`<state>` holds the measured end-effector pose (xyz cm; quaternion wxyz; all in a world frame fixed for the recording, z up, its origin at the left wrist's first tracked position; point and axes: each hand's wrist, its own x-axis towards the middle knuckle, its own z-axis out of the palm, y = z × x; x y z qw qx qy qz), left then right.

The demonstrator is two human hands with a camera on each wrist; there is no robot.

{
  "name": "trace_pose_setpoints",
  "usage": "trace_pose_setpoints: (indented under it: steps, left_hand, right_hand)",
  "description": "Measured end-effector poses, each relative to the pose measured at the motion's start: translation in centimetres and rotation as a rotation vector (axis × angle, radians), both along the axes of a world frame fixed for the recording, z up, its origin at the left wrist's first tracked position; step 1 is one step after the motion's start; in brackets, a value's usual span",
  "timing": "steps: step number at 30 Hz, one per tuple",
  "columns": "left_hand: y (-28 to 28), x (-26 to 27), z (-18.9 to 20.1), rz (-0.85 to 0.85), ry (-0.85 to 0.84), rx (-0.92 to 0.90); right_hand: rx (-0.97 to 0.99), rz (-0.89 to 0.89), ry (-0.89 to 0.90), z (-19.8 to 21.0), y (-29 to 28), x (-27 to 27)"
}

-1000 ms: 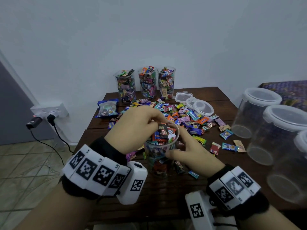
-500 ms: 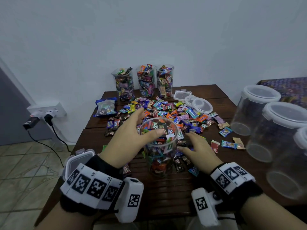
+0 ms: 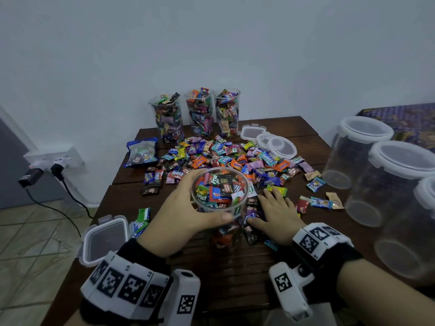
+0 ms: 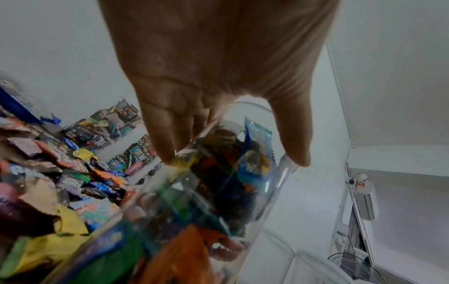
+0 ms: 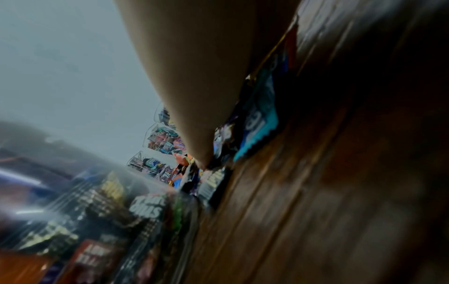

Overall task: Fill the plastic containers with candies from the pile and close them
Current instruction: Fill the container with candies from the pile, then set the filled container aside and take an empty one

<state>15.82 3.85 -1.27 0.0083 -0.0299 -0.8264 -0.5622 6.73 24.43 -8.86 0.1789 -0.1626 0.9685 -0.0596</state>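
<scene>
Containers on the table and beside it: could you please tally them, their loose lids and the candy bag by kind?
Tall candy-filled containers: 4
Large empty lidded jars: 3
Loose lids: 4
Candy bag: 1
Total: 12

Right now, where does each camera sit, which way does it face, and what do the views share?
Head: on the head, facing forward and down at the table; both hands and wristbands show.
Left wrist: along the left hand, which grips the cup.
Right wrist: low over the wood, along the right hand on candies.
Shared: all three show the cup and the far filled cups.
</scene>
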Motion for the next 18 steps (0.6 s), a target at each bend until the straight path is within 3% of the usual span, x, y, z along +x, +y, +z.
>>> trace_pose_setpoints:
  steps: [11, 18]
  left_hand:
    - [-0.1, -1.7, -0.1, 0.107, 0.081, 0.103]
    - [-0.4, -5.6, 3.6, 0.102, 0.167, 0.055]
  right_hand:
    - [0.015, 0.006, -0.008, 0.3, -0.1, 0.1]
    - [-0.004, 0.014, -0.002, 0.1, 0.0, -0.1]
